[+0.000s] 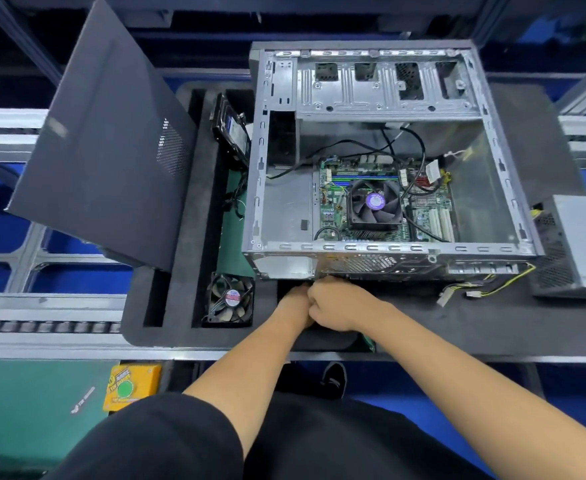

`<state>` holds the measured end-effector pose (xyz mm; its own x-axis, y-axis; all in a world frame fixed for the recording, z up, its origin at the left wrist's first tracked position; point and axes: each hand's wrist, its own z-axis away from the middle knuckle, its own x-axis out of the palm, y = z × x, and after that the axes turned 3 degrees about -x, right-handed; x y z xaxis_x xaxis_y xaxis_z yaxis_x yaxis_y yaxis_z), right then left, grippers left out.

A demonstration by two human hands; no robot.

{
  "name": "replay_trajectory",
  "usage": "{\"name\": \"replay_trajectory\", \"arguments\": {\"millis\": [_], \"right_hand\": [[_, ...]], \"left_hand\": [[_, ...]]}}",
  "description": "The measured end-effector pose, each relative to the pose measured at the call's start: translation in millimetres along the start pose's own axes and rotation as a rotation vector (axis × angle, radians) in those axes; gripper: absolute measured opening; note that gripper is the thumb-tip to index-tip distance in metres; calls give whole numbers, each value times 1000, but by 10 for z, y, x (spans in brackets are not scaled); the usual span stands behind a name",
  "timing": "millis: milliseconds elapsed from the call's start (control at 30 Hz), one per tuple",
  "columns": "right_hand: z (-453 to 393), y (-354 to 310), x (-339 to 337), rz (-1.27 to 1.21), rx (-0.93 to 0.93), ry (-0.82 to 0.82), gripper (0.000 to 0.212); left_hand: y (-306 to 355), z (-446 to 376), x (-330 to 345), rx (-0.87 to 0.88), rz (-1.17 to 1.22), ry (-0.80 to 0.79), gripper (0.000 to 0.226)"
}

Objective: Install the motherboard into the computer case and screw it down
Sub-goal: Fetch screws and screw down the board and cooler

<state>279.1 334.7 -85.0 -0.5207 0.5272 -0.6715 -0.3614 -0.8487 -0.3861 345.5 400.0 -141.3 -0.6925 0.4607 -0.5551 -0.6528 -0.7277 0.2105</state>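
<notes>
board (385, 199) lying in case (388, 251), stiff, fragile: taking edges | both hands' grip curling, left (296, 299), right (336, 306); contents hidden | case just ahead

Workbench: black foam mat (492, 327) with cut-out slots, laid over a green mat (24, 410). Roller conveyor rails (42, 327) run left and right beside it. Aluminium frame bars (24, 268) cross over a blue floor (423, 379). Yellow box with green button (130, 388) at the bench's near edge. Even, cool overhead light.
</notes>
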Motion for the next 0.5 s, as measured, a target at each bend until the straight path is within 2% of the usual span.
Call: {"name": "replay_trajectory", "arguments": {"millis": [233, 333, 400, 500], "right_hand": [[148, -66, -158, 18, -43, -28, 12], [293, -192, -311, 86, -72, -42, 16], [433, -290, -435, 134, -105, -69, 17], [719, -429, -708, 215, -157, -50, 9]], "left_hand": [[31, 257, -74, 33, -54, -62, 32], [13, 469, -186, 18, -13, -90, 18], [16, 630, -313, 22, -12, -112, 17], [102, 933, -575, 111, -44, -169, 20]]}}
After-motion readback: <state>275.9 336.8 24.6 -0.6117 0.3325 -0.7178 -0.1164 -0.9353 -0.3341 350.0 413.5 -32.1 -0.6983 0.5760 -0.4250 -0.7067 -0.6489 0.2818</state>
